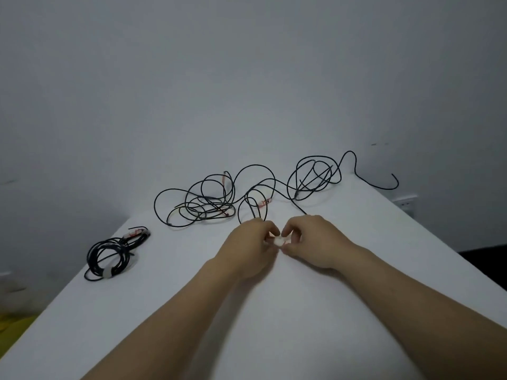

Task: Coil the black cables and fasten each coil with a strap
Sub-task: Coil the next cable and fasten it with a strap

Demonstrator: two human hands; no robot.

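Loose black cables (211, 204) lie tangled across the far part of the white table (301, 311), with a second tangle (312, 179) at the far right and red-marked ends showing. A finished coil (109, 259), bound with a white strap, lies at the left. My left hand (249, 242) and my right hand (312, 239) meet at the table's middle, both pinching a small white strap (278, 240). A narrow cable loop (253, 209) rises just beyond my left hand's fingers; whether that hand also holds it is hidden.
A pale wall stands right behind the table. The table's right edge runs diagonally past a wall socket (406, 202). Left of the table a yellow patch (13, 322) shows on the floor.
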